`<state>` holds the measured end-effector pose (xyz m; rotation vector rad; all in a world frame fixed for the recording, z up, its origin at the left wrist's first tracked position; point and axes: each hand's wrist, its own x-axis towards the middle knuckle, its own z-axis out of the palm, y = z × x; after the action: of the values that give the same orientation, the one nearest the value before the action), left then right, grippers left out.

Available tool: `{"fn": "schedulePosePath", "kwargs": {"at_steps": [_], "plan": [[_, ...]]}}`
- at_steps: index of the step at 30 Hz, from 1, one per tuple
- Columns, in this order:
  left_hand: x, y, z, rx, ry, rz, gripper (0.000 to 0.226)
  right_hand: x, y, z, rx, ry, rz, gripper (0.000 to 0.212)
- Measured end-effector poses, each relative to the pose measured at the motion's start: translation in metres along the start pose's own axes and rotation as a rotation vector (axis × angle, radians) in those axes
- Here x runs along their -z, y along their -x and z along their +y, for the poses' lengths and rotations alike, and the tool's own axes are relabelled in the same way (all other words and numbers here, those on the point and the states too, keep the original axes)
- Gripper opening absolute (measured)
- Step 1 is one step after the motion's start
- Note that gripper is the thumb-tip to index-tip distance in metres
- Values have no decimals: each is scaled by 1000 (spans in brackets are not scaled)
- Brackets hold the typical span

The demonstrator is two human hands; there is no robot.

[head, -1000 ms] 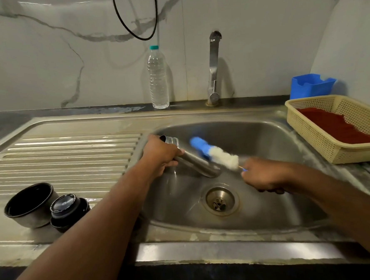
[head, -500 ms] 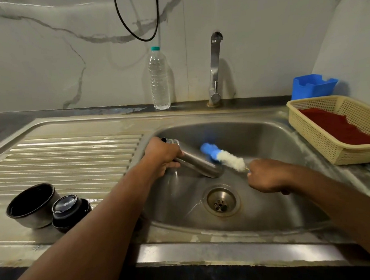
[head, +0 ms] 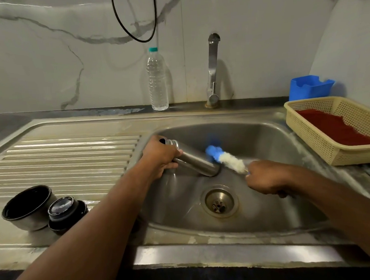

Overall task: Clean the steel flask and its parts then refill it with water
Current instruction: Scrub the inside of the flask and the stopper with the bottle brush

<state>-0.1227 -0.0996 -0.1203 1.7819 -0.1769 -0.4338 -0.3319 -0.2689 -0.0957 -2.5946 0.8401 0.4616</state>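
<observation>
The steel flask point(head: 195, 161) lies tilted in the sink point(head: 266, 139), open mouth up-left, base down toward the drain. My left hand point(head: 159, 158) grips it near the neck. My right hand point(head: 266, 178) holds the handle of a bottle brush point(head: 224, 159) with white bristles and a blue tip; the brush lies against the flask's lower outer side. On the draining board at the left stand the flask's cup point(head: 28, 208) and its black stopper lid point(head: 63, 210).
A tap point(head: 213, 69) stands behind the sink, with a clear plastic water bottle point(head: 157, 81) to its left. A cream basket point(head: 339, 130) with a red cloth and a blue holder point(head: 309, 86) sit at the right. The drain point(head: 219, 201) is open.
The brush has slid along the flask's outside, from higher on the body down toward its base. My right hand moved slightly right and down. My left hand keeps its grip.
</observation>
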Motion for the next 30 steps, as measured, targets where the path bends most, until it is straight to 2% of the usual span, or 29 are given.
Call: {"fn": "schedulePosePath", "kwargs": {"at_steps": [3, 5, 7, 10, 12, 14, 17, 19, 22, 24, 25, 28, 30], "plan": [[2, 0, -1, 5, 14, 0, 45, 0, 2, -8, 200, -301, -90, 22], [2, -1, -3, 8, 19, -11, 45, 1, 6, -15, 277, -404, -141, 25], [2, -2, -5, 13, 7, -5, 47, 0, 3, -14, 229, -347, -115, 23], [1, -5, -6, 10, -18, 16, 51, 1, 2, -3, 17, -40, -22, 22], [1, -4, -5, 1, -31, 18, 51, 0, 2, 1, -23, 70, 12, 27], [2, -4, -6, 0, -33, 18, 52, 0, 0, -3, 84, -16, 37, 20], [3, -3, -6, 8, -51, 6, 51, 0, 3, -14, 267, -300, -50, 23], [1, -1, -6, 22, -64, -3, 49, 1, 3, -14, 258, -330, -69, 23], [0, -2, -7, 39, -85, -3, 51, 3, 4, -5, 75, -87, -9, 16], [0, -3, -6, 37, -113, -4, 54, 2, 5, 1, -30, 111, 15, 27], [0, -3, -6, 38, -129, -8, 54, 1, 3, 2, -26, 119, 16, 29], [1, -2, -6, 28, -128, 10, 54, -1, -1, -4, 147, -166, -9, 20], [2, -2, -5, 1, -100, 16, 51, 0, 3, -11, 258, -364, -87, 22]]}}
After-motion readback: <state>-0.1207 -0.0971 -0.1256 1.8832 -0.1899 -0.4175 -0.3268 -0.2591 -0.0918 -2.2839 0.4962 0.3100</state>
